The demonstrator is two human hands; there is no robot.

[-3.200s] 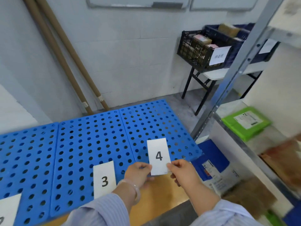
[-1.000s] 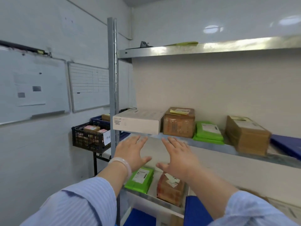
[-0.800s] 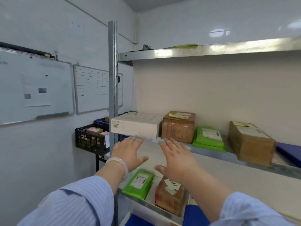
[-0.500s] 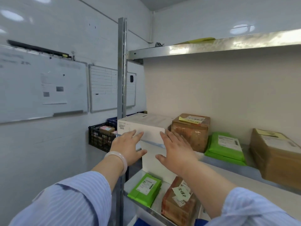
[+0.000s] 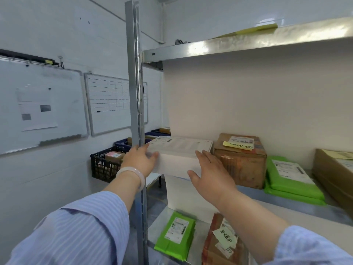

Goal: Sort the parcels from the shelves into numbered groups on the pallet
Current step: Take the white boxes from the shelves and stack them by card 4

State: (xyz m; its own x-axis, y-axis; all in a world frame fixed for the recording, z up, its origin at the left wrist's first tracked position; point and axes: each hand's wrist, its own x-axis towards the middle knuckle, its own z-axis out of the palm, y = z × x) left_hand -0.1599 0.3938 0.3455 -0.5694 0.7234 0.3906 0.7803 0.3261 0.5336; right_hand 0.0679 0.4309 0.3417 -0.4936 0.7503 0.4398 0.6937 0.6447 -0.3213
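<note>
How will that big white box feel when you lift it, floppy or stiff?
Probably stiff: the white box has straight edges and flat faces. Wide and low, it shouldn't roll. Its smooth front may be slippery.

Flat box (image 5: 179,150) at left end of middle shelf (image 5: 277,204), carton (image 5: 240,165) just right of it, stacked mailers (image 5: 290,178) further right, crate (image 5: 103,167) behind the upright post (image 5: 135,92), left.

This is a parcel storeroom or small sorting room. Galvanised metal shelving (image 5: 135,92) stands against a plain white wall (image 5: 210,16), its shelves carrying taped cardboard boxes (image 5: 240,165) and green mailer bags (image 5: 290,178) with shipping labels. Beside it sit plastic crates (image 5: 104,166) of more packages, near two whiteboards (image 5: 42,104).
</note>
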